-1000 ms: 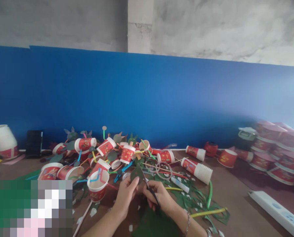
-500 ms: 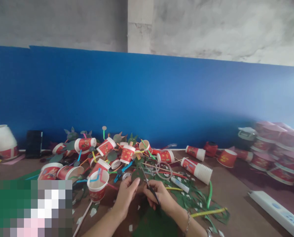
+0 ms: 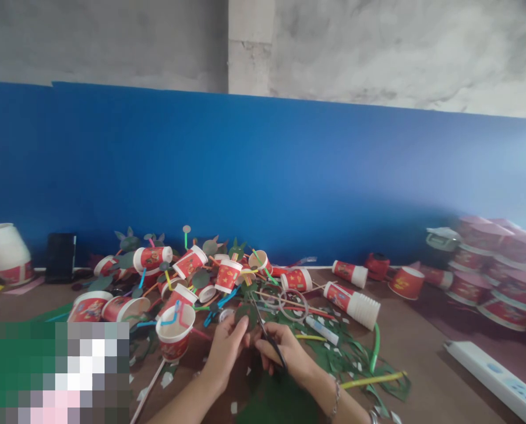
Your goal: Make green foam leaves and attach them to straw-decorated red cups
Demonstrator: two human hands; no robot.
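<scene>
My left hand (image 3: pixel 228 347) pinches a dark green piece of paper (image 3: pixel 244 313) with a rounded edge between thumb and fingers. My right hand (image 3: pixel 283 350) is closed around the black handles of a pair of scissors (image 3: pixel 263 327). The blades point up and away, and they lie against the right side of the paper. Whether the blades are parted is hard to make out. Below the hands lies a larger sheet of green paper (image 3: pixel 276 400). A red and white paper cup (image 3: pixel 175 333) with bent straws in it stands left of my left hand.
Behind the hands is a heap of red paper cups (image 3: pixel 230 275) with straws and paper discs. To the right lie a glue stick (image 3: pixel 322 331), tape rolls (image 3: pixel 293 305), green scraps (image 3: pixel 338 356), nested cups (image 3: pixel 353 303) and a white power strip (image 3: pixel 496 377). Stacked cups (image 3: pixel 505 265) stand far right.
The scissors and the fingers of my right hand have shifted very slightly against the paper. My left hand keeps its hold, and the things around have not moved.
</scene>
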